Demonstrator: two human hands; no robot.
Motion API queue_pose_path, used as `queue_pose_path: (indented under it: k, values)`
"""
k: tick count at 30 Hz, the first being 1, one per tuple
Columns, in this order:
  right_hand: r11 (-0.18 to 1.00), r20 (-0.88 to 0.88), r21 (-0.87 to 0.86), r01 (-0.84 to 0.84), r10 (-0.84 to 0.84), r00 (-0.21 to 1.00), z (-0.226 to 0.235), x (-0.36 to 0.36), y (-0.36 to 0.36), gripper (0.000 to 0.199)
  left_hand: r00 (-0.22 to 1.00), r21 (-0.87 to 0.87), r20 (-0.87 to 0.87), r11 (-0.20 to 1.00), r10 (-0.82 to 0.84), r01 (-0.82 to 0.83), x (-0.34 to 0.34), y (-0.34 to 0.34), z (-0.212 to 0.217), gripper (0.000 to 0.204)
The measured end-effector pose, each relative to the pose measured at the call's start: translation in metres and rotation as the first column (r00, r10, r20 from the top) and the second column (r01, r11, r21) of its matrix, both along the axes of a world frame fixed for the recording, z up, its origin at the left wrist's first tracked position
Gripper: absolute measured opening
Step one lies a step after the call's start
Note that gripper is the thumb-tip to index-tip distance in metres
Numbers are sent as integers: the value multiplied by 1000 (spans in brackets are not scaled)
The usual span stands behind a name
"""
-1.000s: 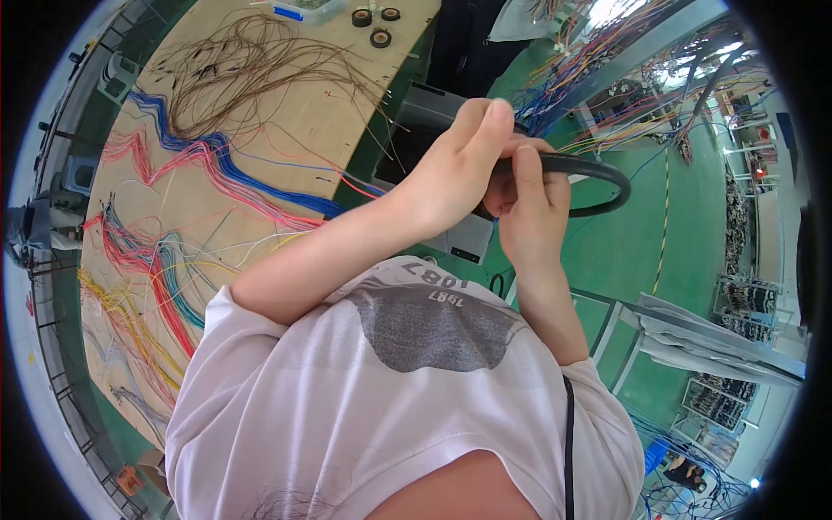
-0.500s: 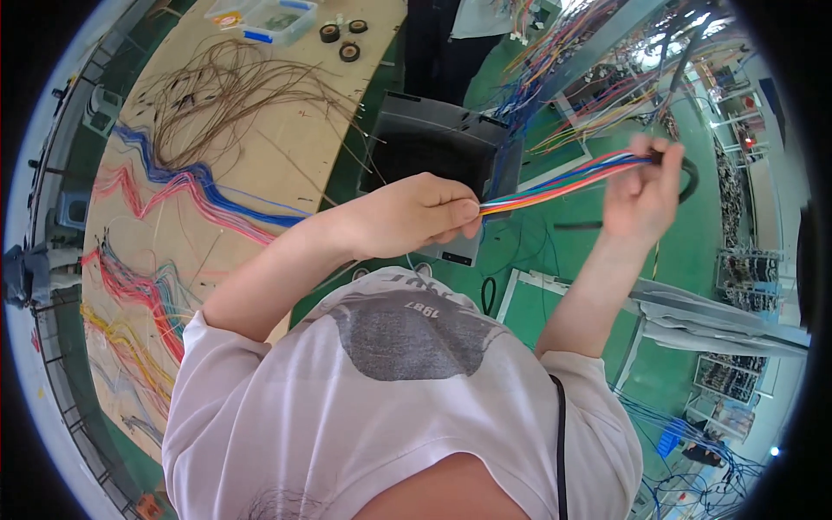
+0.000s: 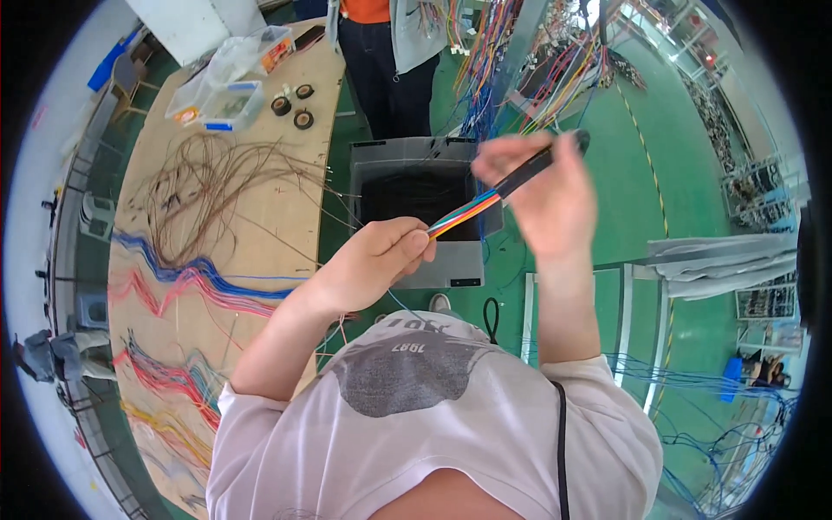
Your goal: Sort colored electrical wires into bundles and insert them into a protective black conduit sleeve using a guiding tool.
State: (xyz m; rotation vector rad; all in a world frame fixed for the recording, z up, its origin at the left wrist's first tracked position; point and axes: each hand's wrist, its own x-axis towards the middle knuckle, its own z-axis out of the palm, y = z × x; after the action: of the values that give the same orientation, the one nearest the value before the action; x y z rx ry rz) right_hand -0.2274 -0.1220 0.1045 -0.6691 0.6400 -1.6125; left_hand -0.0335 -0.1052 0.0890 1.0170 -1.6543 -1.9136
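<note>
My left hand (image 3: 377, 260) is closed around a bundle of multicoloured wires (image 3: 464, 218), with red, yellow, blue, teal and white strands showing past the thumb. Their far stretch runs up into a black tube (image 3: 524, 175), slanted up to the right. My right hand (image 3: 555, 204) has its fingers on either side of this tube, one crossing over it near its upper end. Motion blurs those fingertips. Below the hands stands a grey bin (image 3: 459, 264) with a dark inside.
To the left, a wooden table (image 3: 286, 195) carries brown wires (image 3: 204, 186), blue wires (image 3: 204, 269), pink wires (image 3: 173, 290), tape rolls (image 3: 282, 106) and a clear plastic box (image 3: 230, 106). Another person (image 3: 381, 65) stands beyond the bin. Coloured wires (image 3: 494, 69) hang at the upper right.
My right hand has come left, closer to my left hand. The black tube now reaches further down the wires, leaving less coloured length showing. The whole view has shifted.
</note>
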Motion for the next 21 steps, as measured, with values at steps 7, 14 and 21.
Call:
queue_pose_path:
  k: [7, 14, 21]
  values:
    - [998, 278, -10, -69, 69, 958, -32, 66, 11, 28, 993, 226, -87, 972, 79, -57, -6, -14, -11, 23]
    - [990, 250, 30, -135, 123, 960, -32, 41, -5, 27, 979, 137, -71, 970, -192, 200, -1, -33, -23, 28]
    - [985, 254, -39, 168, -153, 955, -3, -70, -26, 30, 956, 118, -119, 952, -269, 283, -31, -17, -30, 25]
